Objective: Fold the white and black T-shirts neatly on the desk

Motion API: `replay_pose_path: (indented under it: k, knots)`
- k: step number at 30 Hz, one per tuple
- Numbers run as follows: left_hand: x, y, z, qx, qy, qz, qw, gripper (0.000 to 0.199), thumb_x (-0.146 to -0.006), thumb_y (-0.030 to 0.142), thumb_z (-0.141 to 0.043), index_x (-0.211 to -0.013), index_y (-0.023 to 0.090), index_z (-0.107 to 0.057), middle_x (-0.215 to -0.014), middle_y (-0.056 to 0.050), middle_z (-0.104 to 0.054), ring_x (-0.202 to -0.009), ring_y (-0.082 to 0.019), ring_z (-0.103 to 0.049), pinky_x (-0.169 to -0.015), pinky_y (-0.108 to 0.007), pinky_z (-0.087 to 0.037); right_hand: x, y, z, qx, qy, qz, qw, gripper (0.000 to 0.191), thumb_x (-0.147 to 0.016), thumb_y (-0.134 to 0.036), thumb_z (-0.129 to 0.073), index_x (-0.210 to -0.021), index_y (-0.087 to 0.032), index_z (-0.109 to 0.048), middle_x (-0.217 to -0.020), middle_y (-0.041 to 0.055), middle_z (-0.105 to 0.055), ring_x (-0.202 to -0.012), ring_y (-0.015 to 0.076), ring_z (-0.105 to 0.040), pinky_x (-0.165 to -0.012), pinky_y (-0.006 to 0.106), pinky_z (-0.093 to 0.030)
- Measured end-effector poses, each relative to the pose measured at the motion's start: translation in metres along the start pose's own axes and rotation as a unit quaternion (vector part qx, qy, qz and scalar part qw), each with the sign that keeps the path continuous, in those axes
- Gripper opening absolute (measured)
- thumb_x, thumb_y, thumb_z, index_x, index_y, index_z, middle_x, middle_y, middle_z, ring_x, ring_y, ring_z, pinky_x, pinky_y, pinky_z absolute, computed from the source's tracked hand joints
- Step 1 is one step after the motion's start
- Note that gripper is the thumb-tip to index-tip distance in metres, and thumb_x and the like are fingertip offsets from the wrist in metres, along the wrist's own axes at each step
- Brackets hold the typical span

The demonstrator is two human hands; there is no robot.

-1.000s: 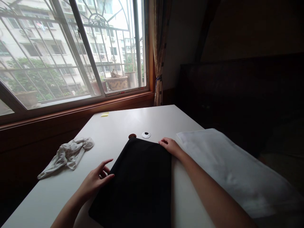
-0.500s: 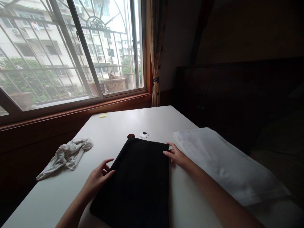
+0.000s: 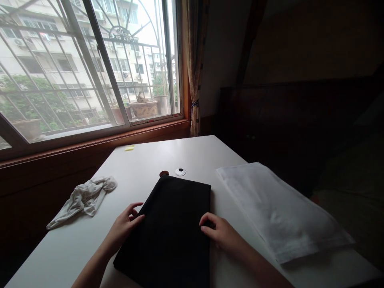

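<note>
A black folded cloth (image 3: pixel 177 224) lies flat on the white table in front of me, looking smooth and nearly rectangular. At its left edge is my left hand (image 3: pixel 127 222), thumb resting on the edge and fingers spread apart. My right hand (image 3: pixel 217 230) is at the cloth's right edge, its thumb and forefinger curled close together on the border. The fingertips' exact hold there is partly hidden. To the right lies a flat, frosted whitish bag (image 3: pixel 279 212).
The white table (image 3: pixel 144 160) holds a crumpled off-white cloth (image 3: pixel 87 198) at left and yellow sticky notes (image 3: pixel 129 148) near the far edge. Beyond the black cloth are a brown round object (image 3: pixel 164 173) and a white ring with a dark hole (image 3: pixel 180 172). A window (image 3: pixel 114 72) stands behind.
My right hand has moved from the black cloth's far right corner down along its right edge, its fingers curling closer. My left hand has stayed nearly in place.
</note>
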State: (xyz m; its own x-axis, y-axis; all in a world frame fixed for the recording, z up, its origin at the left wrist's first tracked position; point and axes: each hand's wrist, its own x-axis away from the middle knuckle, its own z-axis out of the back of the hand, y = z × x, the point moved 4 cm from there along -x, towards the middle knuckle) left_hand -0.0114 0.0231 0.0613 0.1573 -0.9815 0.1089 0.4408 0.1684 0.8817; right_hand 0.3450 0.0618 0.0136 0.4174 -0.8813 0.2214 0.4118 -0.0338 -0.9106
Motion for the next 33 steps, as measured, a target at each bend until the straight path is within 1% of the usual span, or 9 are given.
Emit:
replay_pose_path:
  k: [3, 6, 11, 13, 16, 20, 23, 27, 33]
  knots:
    - [0.011, -0.001, -0.011, 0.044, -0.023, 0.023, 0.998, 0.061, -0.08, 0.062, -0.072, -0.129, 0.026, -0.064, -0.088, 0.001, -0.06, -0.083, -0.023, -0.066, -0.071, -0.031, -0.052, -0.006, -0.003, 0.017, -0.001, 0.032, 0.038, 0.999, 0.013, -0.084, -0.035, -0.065, -0.091, -0.024, -0.066, -0.083, -0.0005, -0.067, -0.066, 0.016, -0.06, -0.062, 0.027, -0.047]
    - [0.035, -0.012, -0.035, 0.091, -0.062, 0.025, 0.994, 0.061, -0.082, 0.06, -0.073, -0.133, 0.027, -0.06, -0.086, 0.003, -0.055, -0.082, -0.02, -0.064, -0.073, -0.03, -0.051, -0.01, 0.001, 0.044, 0.003, 0.074, 0.062, 0.995, 0.015, -0.084, -0.036, -0.063, -0.092, -0.024, -0.067, -0.092, 0.0011, -0.07, -0.089, 0.0229, -0.065, -0.081, 0.033, -0.05]
    - [0.078, -0.034, -0.076, 0.14, -0.128, 0.045, 0.981, 0.073, -0.082, 0.068, -0.069, -0.143, 0.03, -0.052, -0.089, 0.0, -0.059, -0.07, -0.018, -0.063, -0.061, -0.03, -0.052, -0.011, 0.018, 0.075, -0.001, 0.09, 0.023, 0.996, 0.025, -0.089, -0.045, -0.058, -0.101, -0.025, -0.067, -0.099, 0.0028, -0.071, -0.095, 0.0263, -0.067, -0.085, 0.037, -0.052]
    - [0.084, -0.033, -0.077, 0.128, -0.101, 0.047, 0.985, 0.07, -0.086, 0.07, -0.064, -0.143, 0.031, -0.052, -0.094, -0.003, -0.064, -0.078, -0.022, -0.068, -0.066, -0.033, -0.057, -0.009, 0.02, 0.079, 0.012, 0.087, 0.021, 0.996, 0.028, -0.089, -0.047, -0.058, -0.104, -0.025, -0.067, -0.105, 0.0041, -0.072, -0.102, 0.0282, -0.067, -0.091, 0.039, -0.052]
    - [0.083, -0.023, -0.065, 0.116, -0.01, 0.039, 0.992, 0.066, -0.086, 0.067, -0.065, -0.14, 0.03, -0.056, -0.12, -0.01, -0.069, -0.112, -0.03, -0.068, -0.089, -0.038, -0.06, -0.004, 0.018, 0.08, 0.039, 0.093, 0.011, 0.995, 0.037, -0.087, -0.051, -0.061, -0.114, -0.027, -0.068, -0.124, 0.0063, -0.069, -0.122, 0.0328, -0.061, -0.103, 0.043, -0.048]
    - [0.073, -0.012, -0.065, 0.152, 0.063, 0.029, 0.986, 0.069, -0.085, 0.066, -0.067, -0.143, 0.03, -0.053, -0.154, -0.011, -0.052, -0.135, -0.035, -0.056, -0.106, -0.044, -0.054, 0.006, 0.011, 0.075, 0.045, 0.064, -0.027, 0.997, 0.057, -0.087, -0.056, -0.062, -0.138, -0.031, -0.058, -0.151, 0.0062, -0.055, -0.141, 0.0357, -0.048, -0.111, 0.048, -0.044]
    - [0.064, -0.009, -0.076, 0.181, 0.052, 0.026, 0.982, 0.074, -0.086, 0.064, -0.068, -0.148, 0.029, -0.047, -0.16, -0.012, -0.044, -0.145, -0.036, -0.045, -0.108, -0.044, -0.052, 0.012, 0.007, 0.07, 0.051, 0.043, -0.014, 0.998, 0.054, -0.088, -0.052, -0.062, -0.138, -0.032, -0.059, -0.15, 0.0053, -0.056, -0.14, 0.0331, -0.05, -0.115, 0.046, -0.041]
    - [0.053, -0.002, -0.082, 0.197, 0.012, 0.06, 0.979, 0.082, -0.084, 0.064, -0.071, -0.152, 0.03, -0.039, -0.163, -0.013, -0.04, -0.148, -0.037, -0.04, -0.11, -0.044, -0.05, 0.016, 0.006, 0.068, 0.071, 0.069, -0.006, 0.995, 0.036, -0.088, -0.044, -0.06, -0.12, -0.03, -0.069, -0.133, 0.0035, -0.068, -0.129, 0.0318, -0.058, -0.112, 0.043, -0.043]
    - [0.048, 0.023, -0.078, 0.251, 0.066, 0.135, 0.956, 0.096, -0.078, 0.065, -0.076, -0.156, 0.041, -0.024, -0.172, -0.011, -0.02, -0.141, -0.043, -0.048, -0.106, -0.052, -0.05, 0.017, 0.001, 0.07, 0.073, 0.089, 0.003, 0.993, 0.03, -0.086, -0.041, -0.06, -0.111, -0.029, -0.072, -0.122, 0.0016, -0.072, -0.113, 0.0293, -0.066, -0.103, 0.038, -0.049]
